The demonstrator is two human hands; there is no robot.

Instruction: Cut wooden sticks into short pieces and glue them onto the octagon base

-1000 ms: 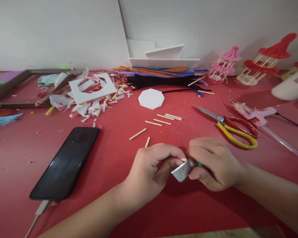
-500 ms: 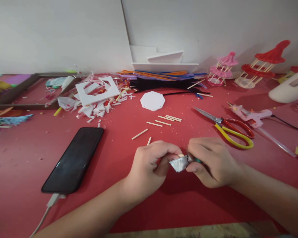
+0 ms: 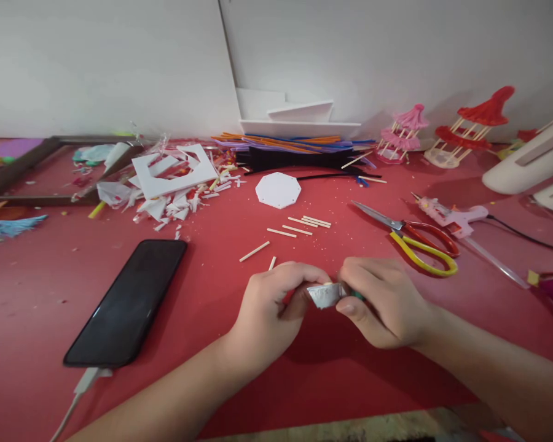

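Note:
My right hand (image 3: pixel 382 304) is closed around the green handle of a craft knife, whose short, smudged blade (image 3: pixel 324 296) points left. Thumb and forefinger of my left hand (image 3: pixel 276 304) pinch a small wooden stick (image 3: pixel 328 283); only its pale tip shows behind the blade's upper edge. Blade and stick look in contact, though most of the stick is hidden. Just beyond my hands lie several short wooden sticks (image 3: pixel 254 251). A white octagonal foam board (image 3: pixel 278 189) with small holes near its rim lies flat farther back.
Scissors (image 3: pixel 399 226) and a pink glue gun (image 3: pixel 454 218) lie to the right. A black phone (image 3: pixel 126 301) on a cable lies left. White foam scraps (image 3: pixel 175 172), pipe cleaners (image 3: pixel 295 142) and pink and red carousel-like models (image 3: pixel 470 132) line the back of the red table.
The blade has tilted slightly and covers more of the stick's tip. Both hands keep their grips. The whole view has shifted a little, so things on the table appear farther left.

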